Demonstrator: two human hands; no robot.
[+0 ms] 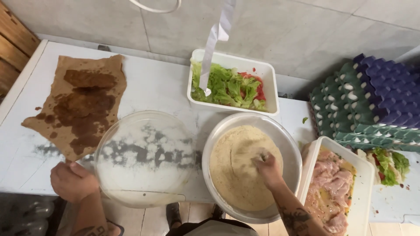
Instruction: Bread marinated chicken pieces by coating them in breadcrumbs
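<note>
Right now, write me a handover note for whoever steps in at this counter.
Left hand: closed on the rim of the clear, flour-dusted plastic tub at the counter edge.
Right hand: fingers down in the breadcrumbs in the metal bowl.
Raw marinated chicken sits in the white tray to the right.
Done: no breaded pieces visible anywhere.
Left: the whole tray of chicken looks uncoated.
</note>
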